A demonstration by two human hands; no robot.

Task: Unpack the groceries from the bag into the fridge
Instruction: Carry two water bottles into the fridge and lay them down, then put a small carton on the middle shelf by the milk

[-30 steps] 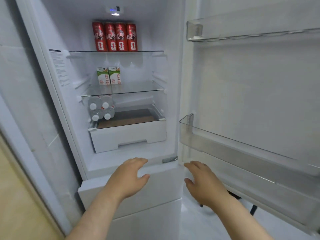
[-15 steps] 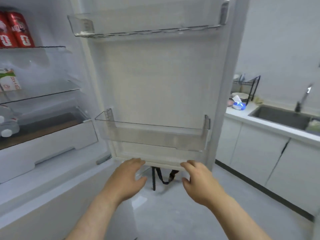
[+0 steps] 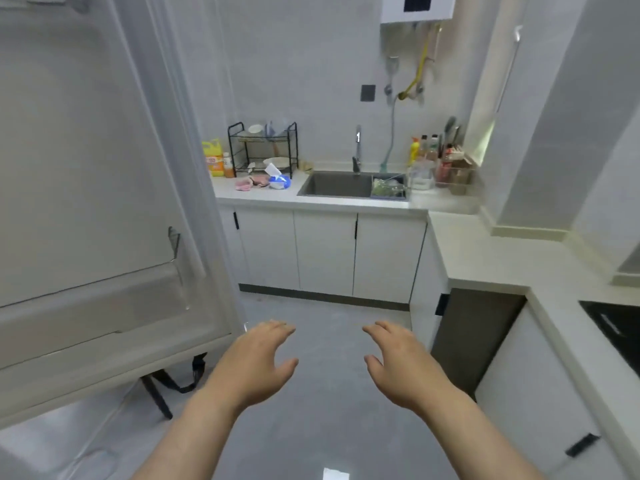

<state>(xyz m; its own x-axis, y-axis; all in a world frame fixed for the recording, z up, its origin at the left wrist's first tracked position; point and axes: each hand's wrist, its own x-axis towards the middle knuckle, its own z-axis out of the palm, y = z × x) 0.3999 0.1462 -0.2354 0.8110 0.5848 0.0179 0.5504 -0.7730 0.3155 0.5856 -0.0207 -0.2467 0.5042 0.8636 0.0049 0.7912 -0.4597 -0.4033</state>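
Observation:
The open white fridge door (image 3: 86,188) fills the left of the view, with a clear door bin (image 3: 104,306) low on it. The fridge's inside is out of view. Below the door's bottom edge a dark strap and a black leg (image 3: 173,386) show; I cannot tell whether they belong to the bag. My left hand (image 3: 256,358) and my right hand (image 3: 398,362) hover side by side over the grey floor, palms down, fingers relaxed and spread, holding nothing. The left hand is just right of the door's lower corner.
A white counter (image 3: 346,200) runs along the far wall with a steel sink (image 3: 334,184), a tap, a black dish rack (image 3: 263,150) and bottles. Another counter (image 3: 519,265) extends down the right side with a dark hob (image 3: 616,327). Grey floor (image 3: 329,393) lies ahead.
The view has swung right, from the fridge's shelves with cans and cartons, past the door, to the kitchen counter. Both hands stay out in front, empty.

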